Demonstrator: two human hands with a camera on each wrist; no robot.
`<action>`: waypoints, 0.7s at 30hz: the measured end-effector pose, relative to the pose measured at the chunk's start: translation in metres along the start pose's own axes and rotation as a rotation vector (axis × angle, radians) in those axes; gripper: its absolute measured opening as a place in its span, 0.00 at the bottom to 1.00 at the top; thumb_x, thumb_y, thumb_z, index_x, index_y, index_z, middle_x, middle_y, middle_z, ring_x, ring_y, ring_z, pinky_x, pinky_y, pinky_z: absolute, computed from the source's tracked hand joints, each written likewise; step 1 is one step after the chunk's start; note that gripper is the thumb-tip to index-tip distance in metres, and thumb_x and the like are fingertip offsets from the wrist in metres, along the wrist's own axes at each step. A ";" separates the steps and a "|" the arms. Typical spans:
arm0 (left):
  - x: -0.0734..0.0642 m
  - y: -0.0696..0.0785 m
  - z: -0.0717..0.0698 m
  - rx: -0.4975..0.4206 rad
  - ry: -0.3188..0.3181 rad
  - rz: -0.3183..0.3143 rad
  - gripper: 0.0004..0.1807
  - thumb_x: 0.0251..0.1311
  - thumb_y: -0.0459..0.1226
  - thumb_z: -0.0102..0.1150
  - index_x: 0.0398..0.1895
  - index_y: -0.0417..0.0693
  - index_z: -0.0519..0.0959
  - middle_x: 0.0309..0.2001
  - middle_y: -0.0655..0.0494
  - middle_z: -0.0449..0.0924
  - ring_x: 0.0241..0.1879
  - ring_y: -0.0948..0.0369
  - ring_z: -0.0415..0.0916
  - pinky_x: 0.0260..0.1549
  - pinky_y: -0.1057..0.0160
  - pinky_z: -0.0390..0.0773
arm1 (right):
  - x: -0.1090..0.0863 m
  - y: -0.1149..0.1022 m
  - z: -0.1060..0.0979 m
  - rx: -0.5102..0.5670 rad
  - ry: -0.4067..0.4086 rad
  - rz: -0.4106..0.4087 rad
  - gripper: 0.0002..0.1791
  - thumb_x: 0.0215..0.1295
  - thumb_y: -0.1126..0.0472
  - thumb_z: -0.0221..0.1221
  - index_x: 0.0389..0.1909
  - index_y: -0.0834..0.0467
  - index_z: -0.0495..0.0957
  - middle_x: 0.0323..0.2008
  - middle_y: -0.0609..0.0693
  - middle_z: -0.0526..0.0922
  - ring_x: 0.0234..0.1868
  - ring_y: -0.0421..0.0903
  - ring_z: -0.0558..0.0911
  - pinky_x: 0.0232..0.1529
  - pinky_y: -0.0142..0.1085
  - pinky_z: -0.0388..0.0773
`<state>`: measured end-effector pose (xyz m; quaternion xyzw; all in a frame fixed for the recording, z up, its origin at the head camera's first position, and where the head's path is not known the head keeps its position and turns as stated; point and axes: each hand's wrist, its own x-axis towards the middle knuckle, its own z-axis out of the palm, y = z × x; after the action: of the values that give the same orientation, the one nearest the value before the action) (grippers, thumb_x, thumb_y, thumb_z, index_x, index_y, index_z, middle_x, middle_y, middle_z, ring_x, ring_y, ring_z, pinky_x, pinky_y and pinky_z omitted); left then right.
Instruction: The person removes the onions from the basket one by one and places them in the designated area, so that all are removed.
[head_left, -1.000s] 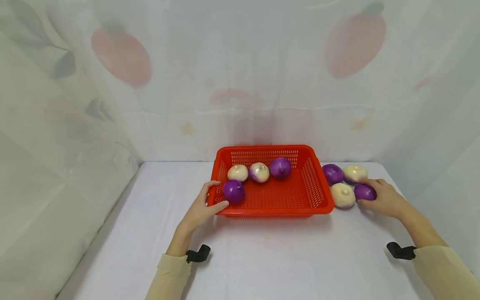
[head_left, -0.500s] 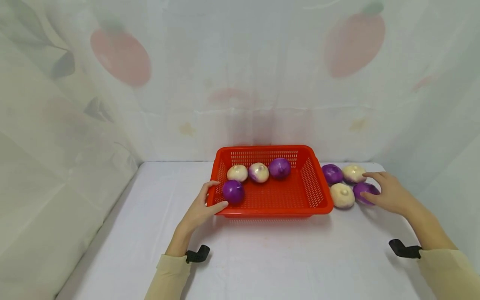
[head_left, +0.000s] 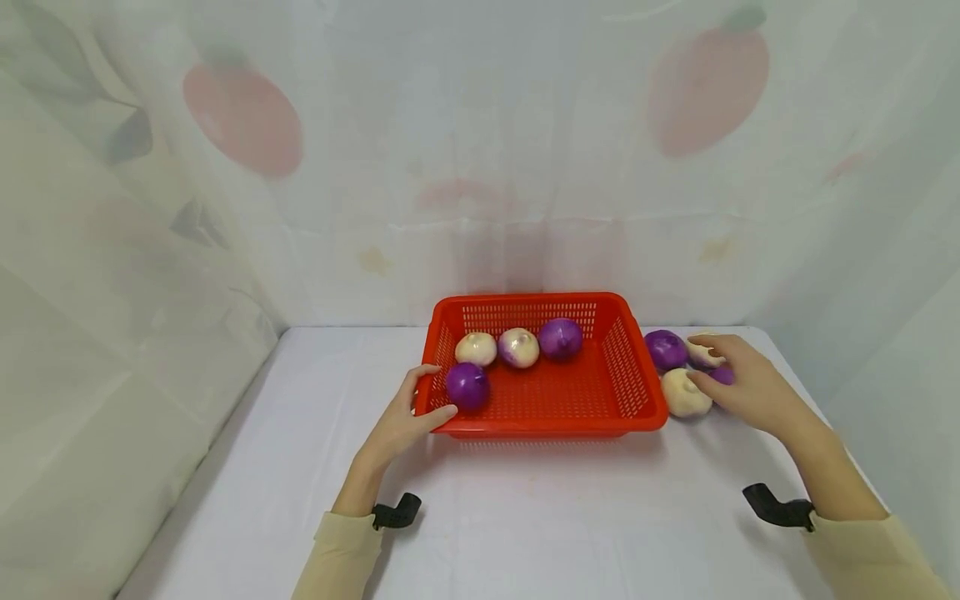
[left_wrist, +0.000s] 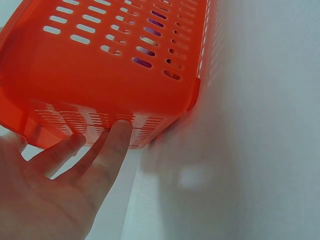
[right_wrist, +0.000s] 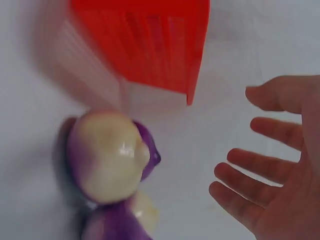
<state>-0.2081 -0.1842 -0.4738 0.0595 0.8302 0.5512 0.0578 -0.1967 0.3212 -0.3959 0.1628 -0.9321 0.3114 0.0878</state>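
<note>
My left hand (head_left: 401, 421) holds the left end of the red plastic basket (head_left: 540, 431), with thumb and index finger at the rim. In the left wrist view, fingers (left_wrist: 107, 155) press on its perforated outer wall. Beyond the basket's right end, my right hand (head_left: 750, 387) hovers with spread fingers and nothing in them. Under it lie a cream-white onion (head_left: 686, 393), a purple onion (head_left: 663, 350), and another purple onion (head_left: 723, 375) and another cream onion (head_left: 703, 354), both partly hidden by the hand. In the right wrist view, a cream-and-purple onion (right_wrist: 107, 155) lies apart from the fingertips.
Inside the basket sit a purple onion (head_left: 467, 386) at the left, two pale onions along the back, one being purple-tinged (head_left: 518, 347), and a second purple onion (head_left: 560, 338). The white-covered table (head_left: 540, 517) meets a printed curtain (head_left: 525, 167) behind.
My right hand first touched the right-hand purple onion, drew back from it, then shifted left over the group. The left hand stays on the basket.
</note>
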 end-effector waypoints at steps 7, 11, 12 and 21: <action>-0.001 0.001 0.001 0.005 -0.001 -0.001 0.38 0.60 0.49 0.71 0.71 0.65 0.61 0.71 0.47 0.64 0.67 0.46 0.67 0.62 0.39 0.72 | -0.002 -0.011 0.025 0.149 -0.039 0.082 0.31 0.73 0.52 0.60 0.69 0.65 0.67 0.63 0.67 0.74 0.56 0.66 0.79 0.49 0.48 0.84; -0.001 0.001 0.000 0.007 -0.001 0.000 0.39 0.60 0.49 0.71 0.71 0.65 0.61 0.70 0.47 0.64 0.66 0.45 0.67 0.61 0.40 0.74 | -0.004 -0.012 0.038 0.260 -0.091 0.101 0.33 0.73 0.52 0.60 0.72 0.63 0.65 0.63 0.66 0.74 0.57 0.64 0.79 0.47 0.44 0.84; -0.001 0.001 0.001 0.005 -0.003 0.002 0.39 0.59 0.50 0.71 0.71 0.65 0.61 0.70 0.47 0.64 0.66 0.45 0.68 0.60 0.40 0.74 | -0.005 -0.012 0.041 0.280 -0.099 0.107 0.33 0.73 0.51 0.60 0.73 0.61 0.64 0.64 0.65 0.74 0.58 0.63 0.78 0.48 0.46 0.83; 0.000 0.000 0.000 -0.009 -0.007 0.008 0.41 0.58 0.51 0.72 0.71 0.63 0.61 0.69 0.46 0.66 0.65 0.46 0.69 0.59 0.42 0.75 | -0.007 -0.002 0.065 0.414 -0.155 0.123 0.34 0.73 0.52 0.61 0.75 0.57 0.62 0.67 0.64 0.70 0.61 0.65 0.77 0.54 0.46 0.81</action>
<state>-0.2081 -0.1841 -0.4735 0.0646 0.8271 0.5551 0.0590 -0.1941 0.2820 -0.4480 0.1439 -0.8603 0.4875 -0.0385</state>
